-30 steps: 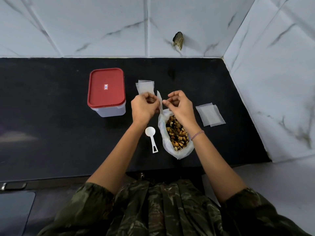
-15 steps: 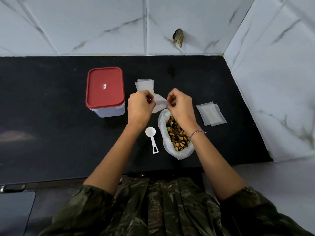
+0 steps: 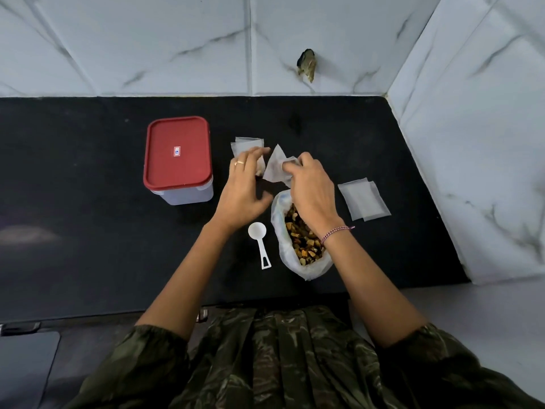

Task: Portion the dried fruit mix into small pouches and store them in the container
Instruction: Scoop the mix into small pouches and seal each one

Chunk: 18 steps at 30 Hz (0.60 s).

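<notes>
A white plastic bag of dried fruit mix lies open on the black counter. My right hand pinches a small translucent pouch just beyond the bag's mouth. My left hand hovers beside that pouch with fingers spread, holding nothing. A filled pouch lies partly under my left fingertips. A white measuring scoop rests left of the bag. The container with its red lid on stands further left. Empty pouches lie to the right of the bag.
A marble tiled wall bounds the counter at the back and on the right. A dark object sticks out of the back wall. The counter's front edge runs just before my lap, with a dark panel at lower left.
My left hand has let go of the pouch and spread its fingers. My right hand keeps the pouch, now unfolded, and has shifted slightly away from me.
</notes>
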{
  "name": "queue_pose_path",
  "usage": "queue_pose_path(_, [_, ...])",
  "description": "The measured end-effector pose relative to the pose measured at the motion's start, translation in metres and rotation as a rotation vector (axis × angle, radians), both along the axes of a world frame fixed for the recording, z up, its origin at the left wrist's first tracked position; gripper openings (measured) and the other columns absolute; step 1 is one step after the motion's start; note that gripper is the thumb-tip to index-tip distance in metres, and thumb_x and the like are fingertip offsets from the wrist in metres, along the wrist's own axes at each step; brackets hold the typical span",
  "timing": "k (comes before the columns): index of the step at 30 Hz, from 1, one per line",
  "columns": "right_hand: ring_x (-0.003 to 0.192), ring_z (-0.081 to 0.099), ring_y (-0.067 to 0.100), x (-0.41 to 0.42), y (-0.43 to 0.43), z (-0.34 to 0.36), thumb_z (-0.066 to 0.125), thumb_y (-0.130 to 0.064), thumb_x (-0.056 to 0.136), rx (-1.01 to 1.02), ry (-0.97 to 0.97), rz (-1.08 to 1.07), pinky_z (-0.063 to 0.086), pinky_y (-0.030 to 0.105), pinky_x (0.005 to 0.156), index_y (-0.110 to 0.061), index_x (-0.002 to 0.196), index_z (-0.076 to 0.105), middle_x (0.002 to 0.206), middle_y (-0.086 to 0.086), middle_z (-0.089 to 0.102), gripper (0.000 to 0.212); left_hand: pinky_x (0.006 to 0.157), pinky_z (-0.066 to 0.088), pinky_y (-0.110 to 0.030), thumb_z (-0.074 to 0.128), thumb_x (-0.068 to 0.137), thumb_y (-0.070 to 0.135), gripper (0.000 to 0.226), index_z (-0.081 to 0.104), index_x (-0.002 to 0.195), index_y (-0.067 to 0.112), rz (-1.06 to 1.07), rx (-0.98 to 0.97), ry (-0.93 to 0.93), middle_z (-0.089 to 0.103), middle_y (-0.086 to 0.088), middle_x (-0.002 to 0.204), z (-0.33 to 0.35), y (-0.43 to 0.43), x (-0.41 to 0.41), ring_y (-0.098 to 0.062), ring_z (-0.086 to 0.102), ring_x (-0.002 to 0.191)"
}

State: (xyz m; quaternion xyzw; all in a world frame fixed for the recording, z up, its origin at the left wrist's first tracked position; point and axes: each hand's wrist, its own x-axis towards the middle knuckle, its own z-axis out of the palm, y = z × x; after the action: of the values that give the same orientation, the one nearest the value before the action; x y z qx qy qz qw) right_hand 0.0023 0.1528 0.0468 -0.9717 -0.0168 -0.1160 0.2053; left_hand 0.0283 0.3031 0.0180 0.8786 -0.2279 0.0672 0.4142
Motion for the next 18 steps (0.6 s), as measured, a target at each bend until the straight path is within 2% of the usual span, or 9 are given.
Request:
queue_pose_path(2, [0.089,0.045,0.016,0.000,0.003,0.002,0.048,-0.010,0.095,-0.067,0.014,0.040,0.040,0.027,0.061,-0.015,0.110,0.060,0.104,0.006,0.048,0.020,0.101,0.028,-0.013,0.072,0.074,0.016,0.088,0.026,0.148,0.013,-0.034,0.050,-0.018,0.029,-0.008,0.150,-0.014,-0.002,0.002,-0.024,0.026,0.138])
queue_pose_path(5, [0.089,0.051,0.013,0.001,0.007,0.003,0.048,-0.014,0.094,-0.033,0.060,0.139,0.043,0.023,0.064,-0.013,0.105,0.057,0.107,0.003,0.050,0.013,0.114,0.007,-0.016,0.078,0.073,0.028,0.098,0.019,0.150,0.012,-0.064,0.070,-0.049,0.023,-0.007,0.155,-0.024,-0.009,0.007,-0.029,0.012,0.147])
queue_pose_path(7, [0.087,0.054,0.010,0.001,0.009,0.004,0.048,-0.017,0.095,0.016,0.077,0.164,0.043,0.018,0.063,-0.016,0.107,0.054,0.107,0.000,0.050,0.013,0.113,0.020,-0.021,0.080,0.072,0.022,0.090,0.030,0.146,0.010,-0.049,-0.009,-0.017,0.033,-0.001,0.148,-0.023,-0.012,0.008,-0.026,0.020,0.143])
queue_pose_path(9, [0.094,0.051,0.011,0.001,0.011,0.007,0.051,-0.019,0.095,-0.047,0.096,0.182,0.046,0.021,0.066,-0.013,0.112,0.058,0.109,0.001,0.048,0.020,0.099,0.037,-0.023,0.079,0.071,0.018,0.076,0.042,0.137,0.011,0.002,-0.096,0.006,0.048,0.004,0.130,-0.019,-0.012,0.008,-0.016,0.038,0.126])
queue_pose_path(10, [0.096,0.048,0.012,0.001,0.011,0.007,0.052,-0.021,0.095,-0.085,0.098,0.168,0.047,0.024,0.067,-0.012,0.114,0.061,0.111,0.002,0.048,0.023,0.091,0.041,-0.022,0.079,0.071,0.019,0.069,0.046,0.132,0.012,0.024,-0.115,0.004,0.052,0.005,0.121,-0.018,-0.011,0.009,-0.012,0.042,0.116])
queue_pose_path(13, [0.098,0.047,0.014,-0.001,0.011,0.009,0.054,-0.027,0.094,-0.154,0.086,0.120,0.047,0.024,0.067,-0.014,0.119,0.059,0.114,0.002,0.048,0.029,0.077,0.042,-0.020,0.077,0.072,0.024,0.053,0.052,0.118,0.012,0.058,-0.097,-0.027,0.055,0.004,0.111,-0.021,-0.009,0.012,-0.010,0.047,0.102])
queue_pose_path(18, [0.085,0.055,0.017,-0.002,0.018,0.010,0.054,-0.017,0.094,-0.099,0.084,0.086,0.053,0.031,0.072,-0.014,0.123,0.052,0.106,0.006,0.049,0.030,0.075,0.047,-0.025,0.077,0.072,0.029,0.052,0.054,0.116,0.013,0.121,-0.102,-0.025,0.056,-0.002,0.111,-0.032,-0.012,0.011,-0.013,0.052,0.101])
